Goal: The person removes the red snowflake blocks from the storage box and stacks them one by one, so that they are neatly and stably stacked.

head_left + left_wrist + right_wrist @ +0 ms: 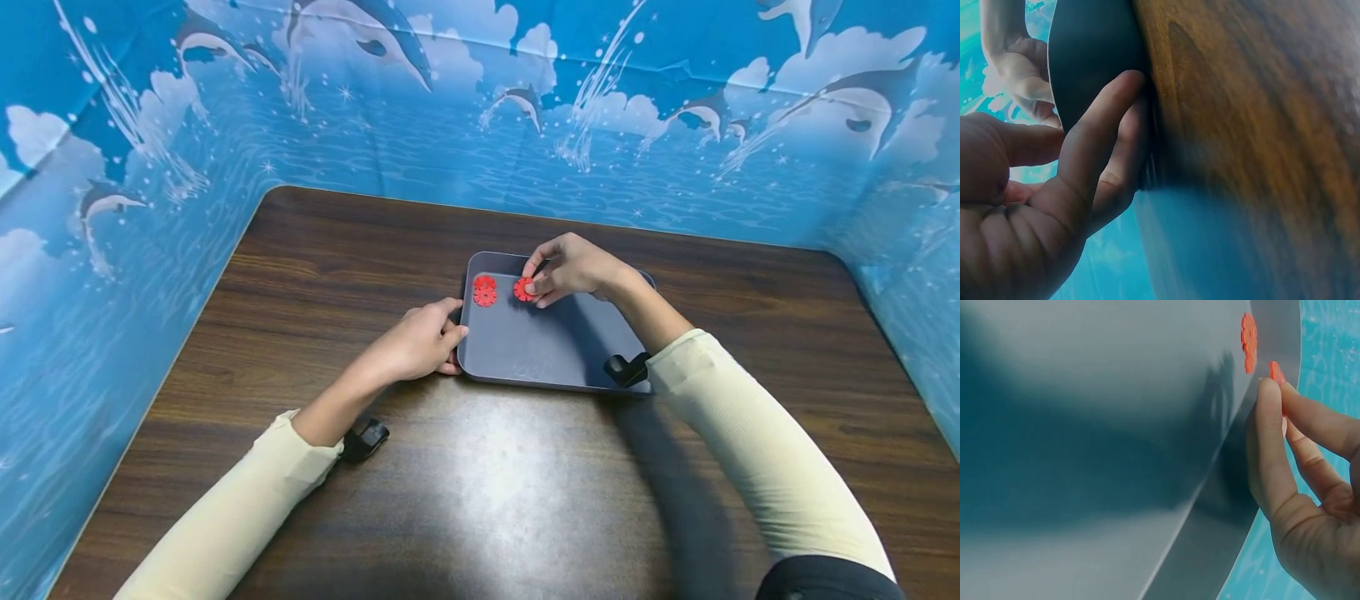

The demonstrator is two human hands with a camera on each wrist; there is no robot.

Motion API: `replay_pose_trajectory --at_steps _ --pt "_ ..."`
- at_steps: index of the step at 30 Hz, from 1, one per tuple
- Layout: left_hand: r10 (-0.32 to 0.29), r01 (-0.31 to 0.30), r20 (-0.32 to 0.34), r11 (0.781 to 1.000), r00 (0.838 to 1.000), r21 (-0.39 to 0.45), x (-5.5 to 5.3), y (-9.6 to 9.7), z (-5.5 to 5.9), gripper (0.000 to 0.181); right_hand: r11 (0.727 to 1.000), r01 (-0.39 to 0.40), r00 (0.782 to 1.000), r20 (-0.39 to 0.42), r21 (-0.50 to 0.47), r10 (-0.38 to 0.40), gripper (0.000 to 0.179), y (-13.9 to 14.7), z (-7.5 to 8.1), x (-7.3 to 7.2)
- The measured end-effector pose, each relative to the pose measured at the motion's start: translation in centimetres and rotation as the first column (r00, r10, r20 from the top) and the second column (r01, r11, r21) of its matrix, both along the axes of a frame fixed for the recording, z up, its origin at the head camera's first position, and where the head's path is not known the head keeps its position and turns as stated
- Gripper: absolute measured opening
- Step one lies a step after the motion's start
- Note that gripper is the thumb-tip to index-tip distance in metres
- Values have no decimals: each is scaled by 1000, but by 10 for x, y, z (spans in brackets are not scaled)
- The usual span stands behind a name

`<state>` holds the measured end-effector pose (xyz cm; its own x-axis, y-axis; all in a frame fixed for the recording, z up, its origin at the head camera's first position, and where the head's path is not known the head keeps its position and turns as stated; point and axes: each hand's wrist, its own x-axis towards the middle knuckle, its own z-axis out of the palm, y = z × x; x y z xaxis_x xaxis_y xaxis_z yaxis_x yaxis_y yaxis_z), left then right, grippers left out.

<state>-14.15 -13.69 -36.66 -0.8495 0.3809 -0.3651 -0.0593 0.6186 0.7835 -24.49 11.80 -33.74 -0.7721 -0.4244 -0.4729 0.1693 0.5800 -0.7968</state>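
Observation:
A grey baking tray lies on the wooden table. Two red snowflake discs, notched round their edges and overlapping, lie in its far left corner. My right hand is over the far part of the tray, pinching another red snowflake disc between thumb and fingertips. In the right wrist view, that held disc shows edge-on, near the pair on the tray floor. At the tray's left side, my left hand grips the rim, thumb at the top edge, with fingers against the outer wall.
The dark wood-grain table extends around the tray. A blue cloth printed with dolphins hangs along the table's back and sides. Each wrist wears a black camera; the right wrist camera overlaps the tray's near right corner in the head view.

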Motion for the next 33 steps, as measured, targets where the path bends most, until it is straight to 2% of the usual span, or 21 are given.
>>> replay_pose_trajectory --at_steps 8,15,23,33 --pt "5 -5 -2 1000 1000 -17 1 1 2 59 999 32 999 20 7 -32 20 21 4 1" --pt "10 -10 21 1000 1000 5 2 1 3 60 999 42 999 22 14 -42 21 43 11 3" --pt "0 0 39 1000 999 5 1 1 5 62 997 57 998 -4 61 -57 22 71 20 6" --pt "-21 22 46 1000 999 -12 -1 1 3 62 993 64 998 2 97 -65 26 113 23 7"
